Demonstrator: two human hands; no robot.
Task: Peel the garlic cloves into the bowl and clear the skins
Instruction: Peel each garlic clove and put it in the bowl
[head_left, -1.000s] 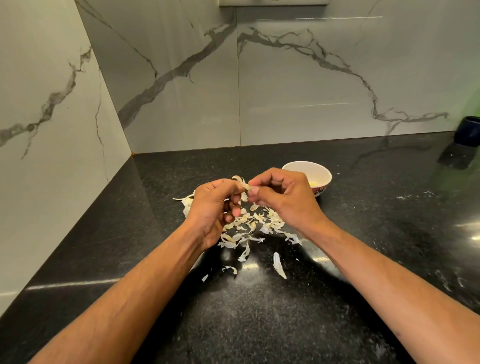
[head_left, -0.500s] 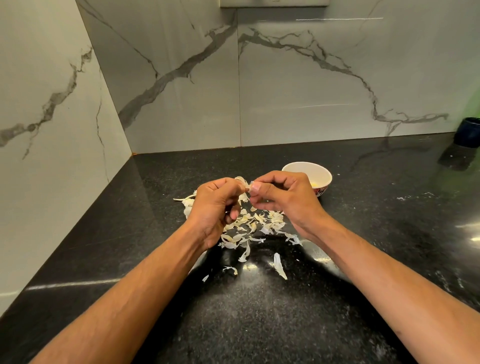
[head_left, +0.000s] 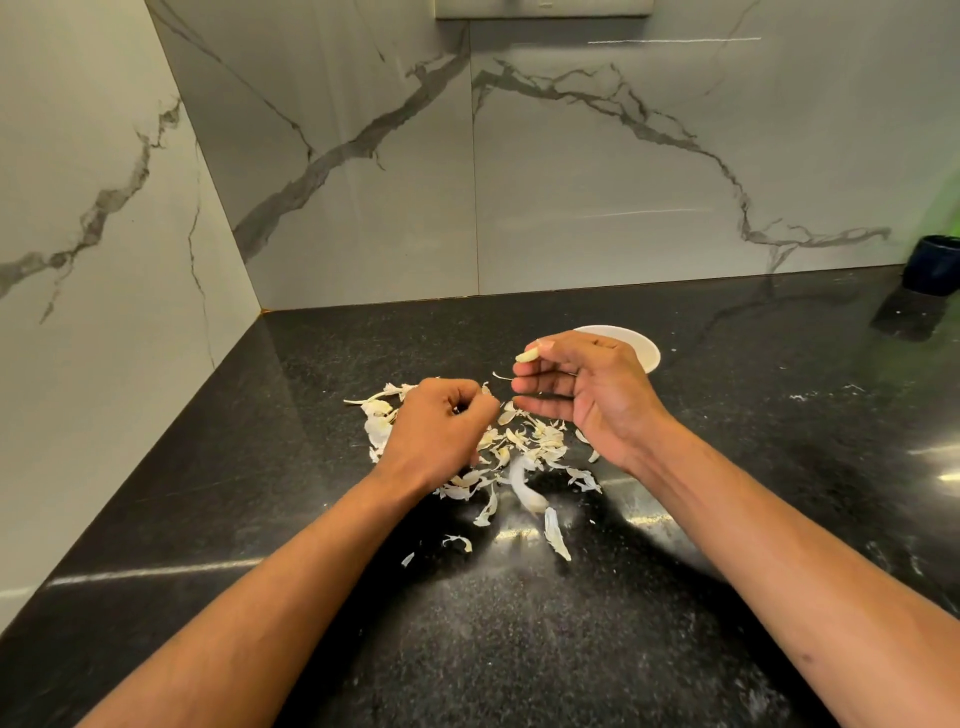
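My right hand (head_left: 582, 395) pinches a pale peeled garlic clove (head_left: 527, 356) between thumb and forefinger, raised just in front of the white bowl (head_left: 647, 349). The hand hides most of the bowl. My left hand (head_left: 441, 431) hovers with fingers curled over a pile of papery garlic skins (head_left: 524, 441) on the black counter; a bit of skin shows at its fingertips. A blurred skin piece (head_left: 524, 486) is in the air or just landing near the pile's front.
The black speckled counter (head_left: 519, 623) runs into a corner of grey marbled walls. A dark blue cup (head_left: 932, 265) stands at the far right against the wall. A few loose skins (head_left: 556, 535) lie nearer to me.
The hands, which were together working one clove, have separated. My right hand has lifted the clove towards the bowl; my left hand has dropped lower over the skins, and a skin has fallen.
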